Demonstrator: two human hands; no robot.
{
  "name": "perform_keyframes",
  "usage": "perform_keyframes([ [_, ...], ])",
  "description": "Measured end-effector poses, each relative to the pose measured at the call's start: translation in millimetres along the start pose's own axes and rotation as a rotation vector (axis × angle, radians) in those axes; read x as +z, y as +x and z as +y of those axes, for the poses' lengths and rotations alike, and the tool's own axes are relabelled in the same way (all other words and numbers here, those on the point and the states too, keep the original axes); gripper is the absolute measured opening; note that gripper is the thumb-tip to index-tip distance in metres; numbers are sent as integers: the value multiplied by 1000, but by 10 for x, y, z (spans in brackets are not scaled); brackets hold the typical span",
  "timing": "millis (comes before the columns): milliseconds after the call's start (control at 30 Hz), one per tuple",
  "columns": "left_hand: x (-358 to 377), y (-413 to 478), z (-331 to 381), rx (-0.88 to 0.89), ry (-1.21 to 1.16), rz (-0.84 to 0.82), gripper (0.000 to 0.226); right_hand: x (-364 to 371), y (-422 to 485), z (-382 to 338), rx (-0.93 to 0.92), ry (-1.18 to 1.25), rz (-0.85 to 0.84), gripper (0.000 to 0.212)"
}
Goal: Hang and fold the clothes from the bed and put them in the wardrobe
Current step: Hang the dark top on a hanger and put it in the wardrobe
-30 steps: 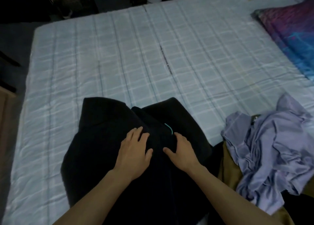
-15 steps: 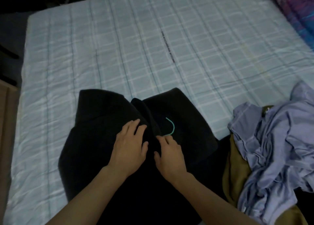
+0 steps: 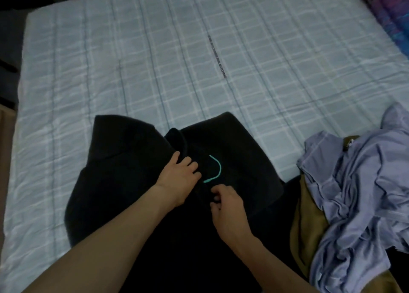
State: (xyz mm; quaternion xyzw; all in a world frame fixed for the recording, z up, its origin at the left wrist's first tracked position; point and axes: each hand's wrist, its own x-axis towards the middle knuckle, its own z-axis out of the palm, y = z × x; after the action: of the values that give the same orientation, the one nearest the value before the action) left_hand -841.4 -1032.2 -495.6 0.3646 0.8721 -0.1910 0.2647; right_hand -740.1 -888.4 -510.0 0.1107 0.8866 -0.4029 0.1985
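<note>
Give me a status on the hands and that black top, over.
Left hand grips black top at the collar. Right hand pinches its front below the green hook. Top lies on bed; clothes pile beside it, clear of hands.

Bed (image 3: pixel 132 71) with a pale blue check sheet is carrying everything. Black garment (image 3: pixel 124 160) is lying spread at near centre and running out of view at the near edge. Lilac garment (image 3: pixel 354 193) is sitting crumpled at near right, partly lying over a tan garment (image 3: pixel 307 226). Purple-blue cover (image 3: pixel 385 11) is lying at the far right.
</note>
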Motion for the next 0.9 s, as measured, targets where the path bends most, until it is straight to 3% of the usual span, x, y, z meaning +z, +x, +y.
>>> perform_keyframes([
  [133, 106, 59, 13, 11, -7, 47, 49, -43, 100, 89, 126, -73, -154, 41],
  [267, 242, -62, -32, 33, -36, 171, 32, -35, 19, 90, 260, 247, -327, 21],
  [433, 201, -374, -47, 23, -77, 301, 30, -36, -135, -14, 239, 362, -382, 19],
  [633, -133, -803, -112, 24, -108, 448, 32, -251, -370, -385, 125, 299, -272, 7],
  [900, -711, -1617, -35, -30, -89, 631, 38, -572, -1085, -834, -132, 289, -5, 11],
])
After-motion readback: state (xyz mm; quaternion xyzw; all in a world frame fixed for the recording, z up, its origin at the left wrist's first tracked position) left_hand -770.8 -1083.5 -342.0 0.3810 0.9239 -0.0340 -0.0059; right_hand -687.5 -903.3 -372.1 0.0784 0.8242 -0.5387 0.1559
